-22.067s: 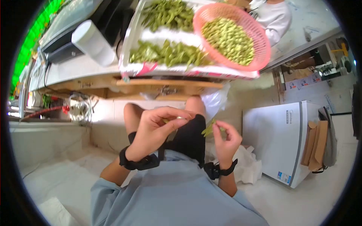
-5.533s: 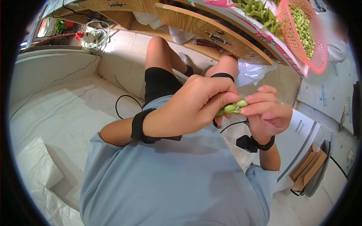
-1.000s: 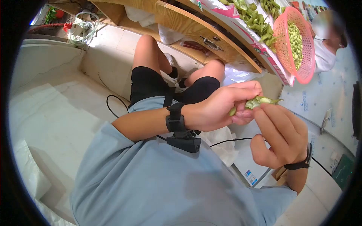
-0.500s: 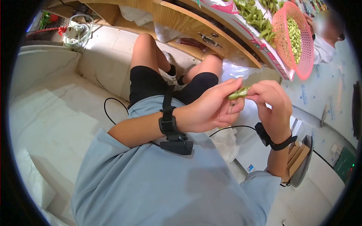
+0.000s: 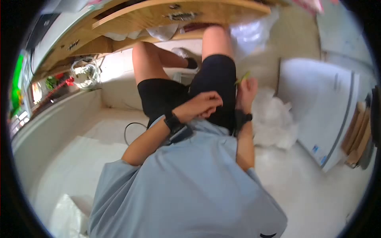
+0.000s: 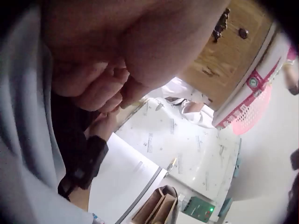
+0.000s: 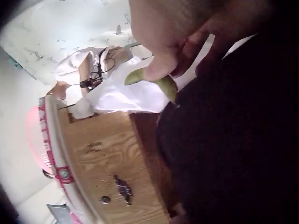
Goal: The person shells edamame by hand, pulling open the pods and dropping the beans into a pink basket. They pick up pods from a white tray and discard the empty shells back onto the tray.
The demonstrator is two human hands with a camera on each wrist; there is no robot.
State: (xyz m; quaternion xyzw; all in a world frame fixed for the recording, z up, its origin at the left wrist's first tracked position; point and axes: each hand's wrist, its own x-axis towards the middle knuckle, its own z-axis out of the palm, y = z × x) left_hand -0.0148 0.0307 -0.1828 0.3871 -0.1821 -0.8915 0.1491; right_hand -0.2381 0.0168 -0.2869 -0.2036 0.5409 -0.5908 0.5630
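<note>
In the head view, my right hand (image 5: 247,92) pinches a green pod (image 5: 244,77) beside my right thigh. The right wrist view shows the curved pod (image 7: 166,87) between thumb and fingers of that hand (image 7: 173,37), its two ends sticking out. My left hand (image 5: 200,106) is over my lap, apart from the right, with its fingers curled. In the left wrist view nothing shows in the curled fingers of that hand (image 6: 107,84); the inside of the palm is hidden.
An open wooden drawer (image 5: 222,15) juts out beyond my knees. White plastic bags (image 5: 274,119) lie right of my legs, beside a white fridge (image 5: 317,103). The pink basket (image 6: 252,112) stands on the counter's edge. Another person's white sleeve (image 7: 72,67) shows in the right wrist view.
My hands have come apart and moved down toward my lap, the right with a pod in its fingers. The head view has turned left and down, so the basket has left it.
</note>
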